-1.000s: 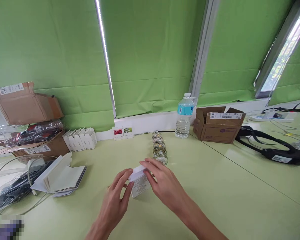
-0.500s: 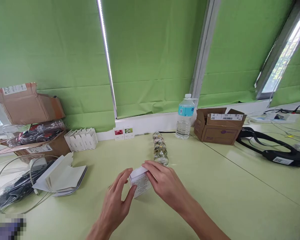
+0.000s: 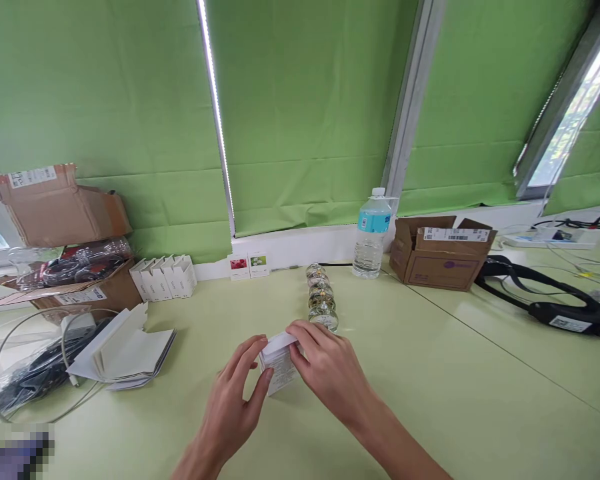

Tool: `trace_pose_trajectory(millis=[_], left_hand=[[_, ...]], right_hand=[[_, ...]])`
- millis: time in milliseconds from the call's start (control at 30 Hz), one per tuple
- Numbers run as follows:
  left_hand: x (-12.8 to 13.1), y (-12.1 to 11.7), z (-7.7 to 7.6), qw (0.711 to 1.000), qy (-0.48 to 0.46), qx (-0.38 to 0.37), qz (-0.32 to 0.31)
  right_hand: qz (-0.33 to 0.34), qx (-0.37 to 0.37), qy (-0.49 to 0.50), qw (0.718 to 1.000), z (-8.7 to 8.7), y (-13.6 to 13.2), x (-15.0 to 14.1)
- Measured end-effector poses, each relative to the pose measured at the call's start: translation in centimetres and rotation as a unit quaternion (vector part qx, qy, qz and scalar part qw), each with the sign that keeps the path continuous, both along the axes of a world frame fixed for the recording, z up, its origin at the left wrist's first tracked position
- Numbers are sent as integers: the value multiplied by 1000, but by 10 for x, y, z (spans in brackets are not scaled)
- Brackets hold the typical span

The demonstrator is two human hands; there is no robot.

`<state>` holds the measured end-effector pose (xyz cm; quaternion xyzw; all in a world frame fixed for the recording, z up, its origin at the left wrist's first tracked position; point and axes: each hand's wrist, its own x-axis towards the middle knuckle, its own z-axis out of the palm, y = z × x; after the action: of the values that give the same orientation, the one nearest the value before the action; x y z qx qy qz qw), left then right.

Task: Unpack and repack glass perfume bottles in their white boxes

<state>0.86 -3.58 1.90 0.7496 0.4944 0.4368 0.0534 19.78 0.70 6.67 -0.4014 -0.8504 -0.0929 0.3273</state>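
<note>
A small white cardboard box point(image 3: 281, 375) with fine print on its front stands on the table between my hands. Its white top flap is partly covered by my fingers. My left hand point(image 3: 235, 397) grips the box's left side, thumb at the front and fingertips at the top edge. From the right, my right hand point(image 3: 333, 370) pinches the flap, its fingers bent over the top. Just behind the box, several small glass bottles point(image 3: 322, 300) stand in a row going away from me.
At the back left are several white boxes point(image 3: 165, 279), with two picture boxes point(image 3: 249, 266) near the wall. Folded white papers point(image 3: 135, 353) and bagged cables point(image 3: 35, 380) lie left. A water bottle point(image 3: 371, 243), open carton point(image 3: 437, 263) and black headset point(image 3: 555, 300) occupy the right.
My hands keep almost the same hold on the box. The right fingers have shifted very slightly on the flap, and the view has moved a little.
</note>
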Motion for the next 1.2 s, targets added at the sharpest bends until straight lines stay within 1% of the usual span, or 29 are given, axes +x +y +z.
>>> trace_pose_trajectory(millis=[133, 267, 367, 467, 533, 633, 700, 833, 967, 1100, 1200], left_hand=[[0, -1, 1, 1000, -4, -9, -8], [-1, -1, 1, 1000, -7, -17, -11], [0, 1, 1, 999, -40, -22, -6], [4, 1, 1, 996, -81, -25, -5], [7, 1, 2, 995, -97, -27, -4], [11, 2, 4, 993, -111, -29, 10], [13, 4, 5, 991, -126, -29, 18], [10, 10, 9, 986, -160, -40, 13], [3, 20, 16, 985, -161, -60, -1], [-1, 33, 22, 978, -184, -92, -12], [3, 39, 21, 971, -217, -101, -11]], right_hand=[[15, -37, 32, 999, 1, 2, -1], [76, -112, 83, 987, 8, 4, 8], [118, -174, 99, 973, 12, 5, 19], [139, -215, 106, 961, 11, 7, 24], [138, -214, 98, 962, 7, 9, 23], [138, -182, 82, 970, 2, 10, 18], [145, -167, 93, 971, 1, 10, 16], [156, -188, 141, 959, 3, 13, 17], [165, -203, 167, 951, 4, 16, 19], [148, -215, 187, 947, 4, 18, 19], [137, -214, 196, 947, 1, 22, 19]])
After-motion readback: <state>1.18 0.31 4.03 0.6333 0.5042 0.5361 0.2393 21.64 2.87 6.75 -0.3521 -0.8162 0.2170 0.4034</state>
